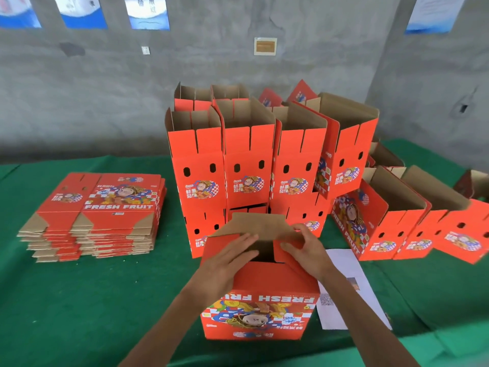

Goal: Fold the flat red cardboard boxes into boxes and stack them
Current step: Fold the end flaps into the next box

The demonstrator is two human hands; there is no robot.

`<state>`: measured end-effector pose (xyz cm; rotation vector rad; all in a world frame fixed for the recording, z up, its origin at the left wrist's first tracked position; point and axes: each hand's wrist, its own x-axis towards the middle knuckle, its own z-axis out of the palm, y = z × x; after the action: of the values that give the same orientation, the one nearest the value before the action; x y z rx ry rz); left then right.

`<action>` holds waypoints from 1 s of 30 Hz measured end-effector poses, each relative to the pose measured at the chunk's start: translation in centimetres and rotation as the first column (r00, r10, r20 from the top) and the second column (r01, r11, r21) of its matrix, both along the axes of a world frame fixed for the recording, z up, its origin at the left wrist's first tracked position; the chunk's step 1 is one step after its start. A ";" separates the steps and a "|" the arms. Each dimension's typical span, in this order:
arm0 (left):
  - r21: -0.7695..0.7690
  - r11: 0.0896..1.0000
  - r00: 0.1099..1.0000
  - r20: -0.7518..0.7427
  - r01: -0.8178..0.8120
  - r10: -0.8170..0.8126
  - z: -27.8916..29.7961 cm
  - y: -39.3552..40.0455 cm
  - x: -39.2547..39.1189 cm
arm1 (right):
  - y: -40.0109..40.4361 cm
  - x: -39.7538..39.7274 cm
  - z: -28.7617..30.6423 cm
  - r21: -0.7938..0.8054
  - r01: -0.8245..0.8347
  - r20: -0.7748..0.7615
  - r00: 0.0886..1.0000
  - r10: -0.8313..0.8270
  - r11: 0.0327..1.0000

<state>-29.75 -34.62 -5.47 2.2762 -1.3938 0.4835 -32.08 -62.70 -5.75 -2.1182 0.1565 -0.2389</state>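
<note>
At lower centre, our left hand (229,256) presses flat on a box (260,300) flap while our right hand (304,247) pinches another.

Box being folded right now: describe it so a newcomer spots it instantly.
On the green table, look at the near edge, in front of the stacked open boxes. The box stands alone there with both hands on its top flaps. Unlike the others, its FRESH FRUIT print reads upside down.
</note>
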 end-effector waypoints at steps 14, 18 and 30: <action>-0.244 0.749 0.696 -0.613 -0.616 0.373 -0.9 -1.8 2.2 | -0.1 0.8 -0.8 0.096 -0.140 0.048 0.990 0.136 0.985; 0.147 0.773 0.689 -0.373 -0.617 0.621 -1.5 -2.3 2.8 | -0.5 0.8 -0.7 -0.091 -0.197 -0.118 0.976 0.186 0.976; 0.405 0.675 0.656 -0.210 -0.616 0.725 -1.1 -3.5 3.8 | 0.9 1.6 -0.8 -0.568 -0.171 -0.143 0.984 0.109 0.805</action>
<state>-25.93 -38.13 -6.59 2.9298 -0.3927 0.0381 -30.45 -61.78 -6.52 -2.7443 -0.0225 -0.0894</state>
